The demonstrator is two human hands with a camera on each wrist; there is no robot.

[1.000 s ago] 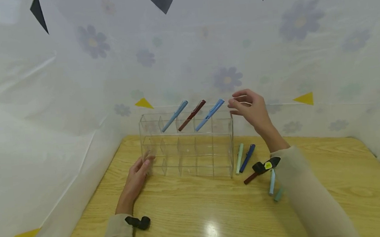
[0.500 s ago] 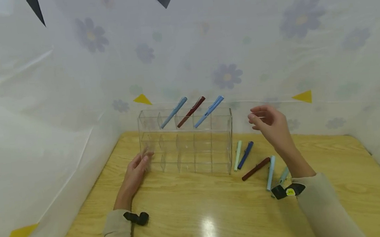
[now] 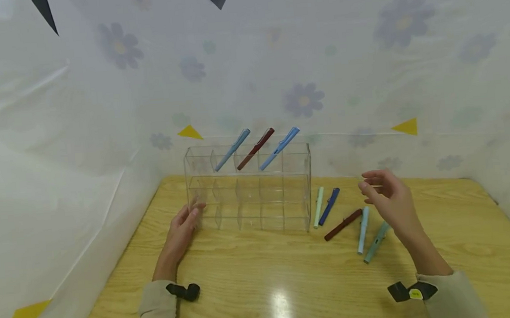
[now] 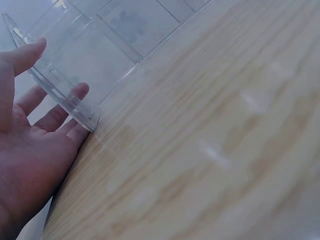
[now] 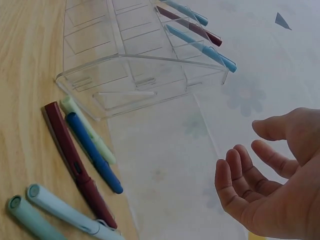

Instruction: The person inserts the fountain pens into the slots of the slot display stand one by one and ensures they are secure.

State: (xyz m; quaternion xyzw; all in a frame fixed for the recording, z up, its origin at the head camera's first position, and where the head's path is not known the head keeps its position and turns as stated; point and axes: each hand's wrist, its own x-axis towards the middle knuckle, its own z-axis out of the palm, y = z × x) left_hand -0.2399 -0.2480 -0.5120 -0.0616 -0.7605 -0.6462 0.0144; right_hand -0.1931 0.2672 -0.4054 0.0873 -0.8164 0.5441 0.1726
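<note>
A clear acrylic pen rack (image 3: 249,199) with tiered compartments stands on the wooden table. In its top row lean a grey-blue pen (image 3: 233,150), a dark red pen (image 3: 256,149) and a light blue pen (image 3: 279,148). My left hand (image 3: 183,229) holds the rack's left end; in the left wrist view the thumb and fingers (image 4: 80,91) lie around the clear side panel. Over the table's right part, my right hand (image 3: 392,200) hangs in the air, fingers loosely bent and nothing in it. It is near the loose pens, above the green one (image 3: 377,242).
Right of the rack lie a pale green pen (image 3: 319,207), a navy pen (image 3: 329,206), a maroon pen (image 3: 343,225) and a pale blue pen (image 3: 363,231). A flower-patterned white sheet (image 3: 249,79) encloses the table (image 3: 229,291) behind and at the sides.
My right hand has moved away from the rack's top right corner, rightward and down toward the loose pens. More of the green pen now shows. The left hand stays at the rack.
</note>
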